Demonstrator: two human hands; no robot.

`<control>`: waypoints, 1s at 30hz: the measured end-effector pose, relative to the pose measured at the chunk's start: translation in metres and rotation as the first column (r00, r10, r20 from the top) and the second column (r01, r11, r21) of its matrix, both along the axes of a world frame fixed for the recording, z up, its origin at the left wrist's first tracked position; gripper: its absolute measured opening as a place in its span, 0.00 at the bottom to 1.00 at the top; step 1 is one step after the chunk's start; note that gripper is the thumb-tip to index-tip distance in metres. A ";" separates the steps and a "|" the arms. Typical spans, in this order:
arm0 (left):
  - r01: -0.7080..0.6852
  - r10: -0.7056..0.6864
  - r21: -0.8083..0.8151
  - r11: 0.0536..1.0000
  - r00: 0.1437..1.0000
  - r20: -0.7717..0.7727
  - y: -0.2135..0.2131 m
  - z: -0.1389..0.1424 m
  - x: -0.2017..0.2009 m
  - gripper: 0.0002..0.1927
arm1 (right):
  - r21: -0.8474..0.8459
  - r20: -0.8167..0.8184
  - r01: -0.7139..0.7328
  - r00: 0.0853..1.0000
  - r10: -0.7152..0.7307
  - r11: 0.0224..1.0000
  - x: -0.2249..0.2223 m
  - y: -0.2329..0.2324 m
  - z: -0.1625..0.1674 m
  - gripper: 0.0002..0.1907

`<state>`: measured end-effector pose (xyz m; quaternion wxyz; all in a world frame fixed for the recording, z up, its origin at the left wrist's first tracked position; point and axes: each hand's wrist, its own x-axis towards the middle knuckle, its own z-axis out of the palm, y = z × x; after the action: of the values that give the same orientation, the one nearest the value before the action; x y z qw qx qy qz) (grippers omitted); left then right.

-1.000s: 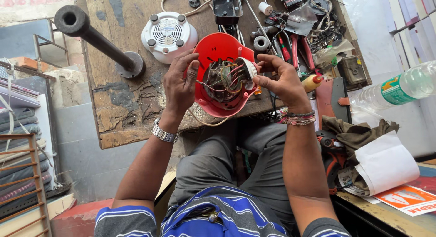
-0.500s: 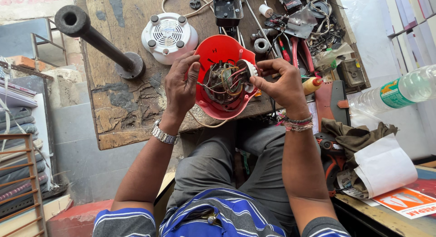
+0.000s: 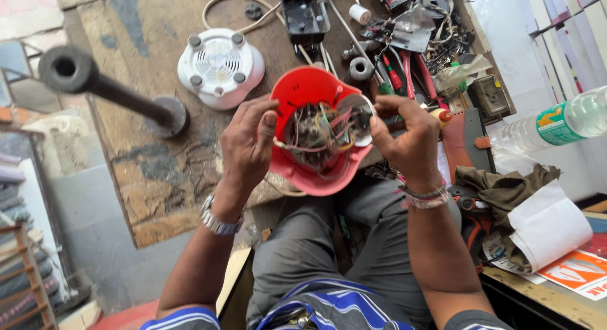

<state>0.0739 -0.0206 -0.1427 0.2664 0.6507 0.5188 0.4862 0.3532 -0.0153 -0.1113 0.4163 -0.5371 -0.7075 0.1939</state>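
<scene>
I hold a red plastic appliance housing (image 3: 308, 89) open side up over my lap at the workbench edge. Inside it sits a tangle of coloured wires and a motor (image 3: 314, 135). My left hand (image 3: 248, 144) grips the housing's left rim, with the thumb at the wires. My right hand (image 3: 404, 139) holds the right rim and pinches a small round white part (image 3: 358, 118) fixed to the wiring.
A white round vented base (image 3: 219, 66) with a cord lies on the worn wooden bench (image 3: 152, 172). A black metal post (image 3: 104, 88) stands at left. Pliers, screwdrivers and scattered parts (image 3: 411, 51) crowd the back right. A plastic water bottle (image 3: 556, 124), cloth and papers lie at right.
The housing has stayed in both hands. My right fingers have shifted slightly on the white part at the rim.
</scene>
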 end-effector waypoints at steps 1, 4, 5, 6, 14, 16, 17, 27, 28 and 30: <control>0.029 -0.030 -0.038 0.999 0.999 -0.016 0.007 0.001 -0.006 0.16 | 0.005 0.067 -0.011 0.998 0.011 1.000 0.000 0.004 0.003 0.14; 0.097 -0.098 -0.024 0.995 0.994 -0.050 0.021 0.005 -0.018 0.15 | -0.020 0.219 -0.089 0.971 0.092 0.996 0.001 0.009 0.016 0.13; 0.065 -0.052 0.117 0.991 0.993 -0.109 0.020 0.007 -0.020 0.14 | -0.026 0.241 -0.134 0.961 0.136 0.991 0.002 0.009 0.021 0.13; 0.045 -0.001 0.271 0.962 0.987 -0.159 0.014 0.009 -0.019 0.14 | -0.019 0.266 -0.175 0.948 0.173 0.984 0.004 0.012 0.024 0.13; 0.382 -0.180 0.453 0.805 0.886 -0.427 -0.080 0.016 0.012 0.19 | -0.187 -0.121 0.233 0.959 -0.258 0.954 0.009 -0.008 -0.022 0.12; 0.330 -0.087 0.464 0.822 0.878 -0.471 -0.083 0.015 0.023 0.18 | 0.063 -0.041 0.270 0.963 -0.268 0.961 0.003 -0.014 -0.045 0.09; 0.327 -0.072 0.456 0.827 0.868 -0.491 -0.081 0.016 0.028 0.17 | -0.101 -0.219 0.265 0.934 -0.281 0.959 0.001 -0.013 -0.053 0.11; 0.408 -0.193 0.218 0.887 0.754 -0.628 -0.080 0.031 0.062 0.02 | -0.339 -0.617 0.111 0.724 -0.310 0.934 -0.009 -0.039 -0.056 0.22; 0.408 -0.217 0.187 0.894 0.758 -0.616 -0.078 0.029 0.064 0.02 | -0.364 -0.592 0.098 0.743 -0.312 0.926 -0.011 -0.041 -0.057 0.23; 0.397 -0.208 0.240 0.886 0.802 -0.560 -0.068 0.026 0.065 0.03 | -0.419 -0.536 0.073 0.784 -0.312 0.905 -0.015 -0.042 -0.061 0.26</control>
<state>0.1389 -0.0891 -0.1172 0.0736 0.8689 0.3652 0.3260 0.3386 -0.0577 -0.1727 0.5226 -0.5897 -0.4317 0.4390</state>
